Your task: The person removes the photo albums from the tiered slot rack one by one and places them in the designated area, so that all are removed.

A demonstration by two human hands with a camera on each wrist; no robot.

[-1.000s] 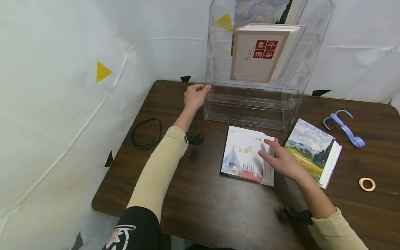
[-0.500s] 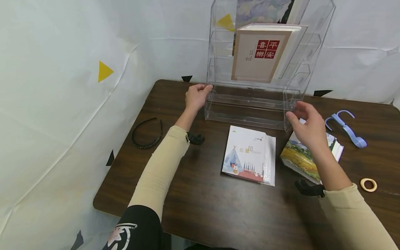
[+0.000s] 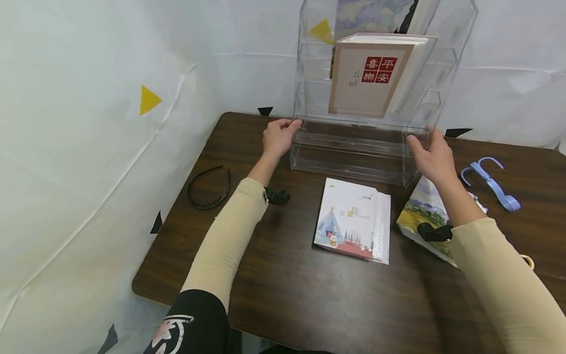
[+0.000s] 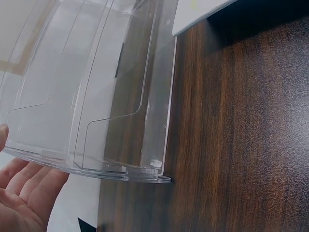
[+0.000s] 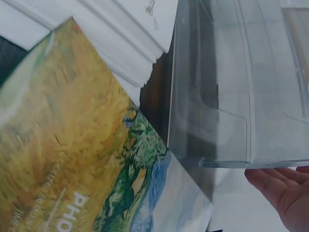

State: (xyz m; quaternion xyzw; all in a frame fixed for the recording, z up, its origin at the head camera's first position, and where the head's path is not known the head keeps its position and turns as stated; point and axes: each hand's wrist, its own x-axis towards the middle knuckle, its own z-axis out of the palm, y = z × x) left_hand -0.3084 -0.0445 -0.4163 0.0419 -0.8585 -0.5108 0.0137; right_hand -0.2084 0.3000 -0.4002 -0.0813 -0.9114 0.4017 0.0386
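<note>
A clear acrylic tiered rack [image 3: 349, 169] stands at the back of the table. My left hand [image 3: 277, 140] grips its left side panel; in the left wrist view the fingers [image 4: 36, 186] lie outside the panel and the thumb reaches over its edge. My right hand [image 3: 435, 157] holds the right side panel, with fingers [image 5: 270, 186] along its outside in the right wrist view. A beige book [image 3: 353, 98] with red squares leans in a middle tier, and a painting-covered book [image 3: 376, 17] sits higher behind it.
A white album [image 3: 345, 211] with a tent drawing lies before the rack. Partly under my right forearm is a landscape-covered photo album [image 3: 420, 209]. A blue hook [image 3: 491, 184] and a partly hidden yellow ring [image 3: 528, 260] are on the right, a black headband [image 3: 208, 204] on the left.
My right hand has left the white album, moved up and right, and taken hold of the rack's right side. The landscape album has turned slightly. My left hand stays on the rack.
</note>
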